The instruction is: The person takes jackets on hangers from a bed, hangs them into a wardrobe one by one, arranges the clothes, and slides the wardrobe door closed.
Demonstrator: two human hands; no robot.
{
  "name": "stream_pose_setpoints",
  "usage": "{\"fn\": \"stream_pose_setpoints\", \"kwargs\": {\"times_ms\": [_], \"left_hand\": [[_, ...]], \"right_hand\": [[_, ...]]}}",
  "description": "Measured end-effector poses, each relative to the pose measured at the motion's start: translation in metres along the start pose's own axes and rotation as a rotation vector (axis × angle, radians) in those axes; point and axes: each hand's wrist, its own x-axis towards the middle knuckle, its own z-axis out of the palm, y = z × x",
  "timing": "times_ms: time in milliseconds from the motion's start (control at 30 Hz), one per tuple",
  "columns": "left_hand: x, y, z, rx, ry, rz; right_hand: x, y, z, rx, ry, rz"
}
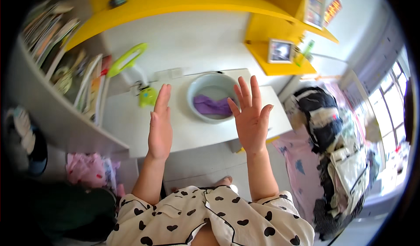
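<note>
Against a pale wall [175, 40], as the head view shows, stands a white, flat-topped desk [183, 137], with a long yellow shelf [175, 3] mounted above its back edge. A round, light grey-blue basin [191, 93] stands on the surface, right of its middle and nearer the back edge than the front. A crumpled purple cloth [211, 106] lies inside the basin, toward the side facing the front edge. Left of the basin stands a lime-green desk lamp [148, 98] with a white stem. Left hand [160, 128]: fingers straight and together, palm turned inward, nothing gripped; raised before the basin's left side. Right hand [253, 119]: fingers spread, palm exposed, nothing gripped; it overlaps the basin's right rim in the view and appears raised clear of it. Status: the cloth is placed in the basin, and neither hand engages it. Judged from this arrangement, handling is not under way; lifting the cloth out or spreading it flat is not done. Whether the cloth is wet cannot be confirmed.
</note>
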Motion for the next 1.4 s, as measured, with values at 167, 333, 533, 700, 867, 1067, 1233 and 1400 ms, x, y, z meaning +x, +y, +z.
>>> {"fn": "stream_pose_setpoints", "kwargs": {"times_ms": [167, 333, 533, 700, 867, 1067, 1233, 1400], "left_hand": [[0.03, -0.065, 0.168, -0.144, -0.334, -0.127], [0.032, -0.12, 0.316, -0.291, -0.577, -0.299], [0.031, -0.184, 0.47, -0.381, -0.852, -0.396], [0.035, -0.241, 0.572, -0.407, -1.007, -0.484], [0.056, -0.313, 0.683, -0.483, -1.074, -0.533], [0.109, -0.389, 0.835, -0.493, -1.084, -0.643], [0.136, -0.447, 0.932, -0.467, -1.089, -0.694], [0.152, -0.493, 1.01, -0.395, -1.077, -0.779]], "right_hand": [[-0.045, -0.076, -0.157, -0.104, 0.306, -0.107], [-0.112, -0.14, -0.271, -0.154, 0.621, -0.143], [-0.175, -0.197, -0.375, -0.198, 0.925, -0.252], [-0.199, -0.221, -0.459, -0.214, 1.074, -0.281], [-0.182, -0.25, -0.56, -0.294, 1.152, -0.283], [-0.143, -0.283, -0.709, -0.33, 1.282, -0.12], [-0.121, -0.312, -0.801, -0.352, 1.311, -0.053], [-0.117, -0.328, -0.908, -0.307, 1.346, 0.02]]}}
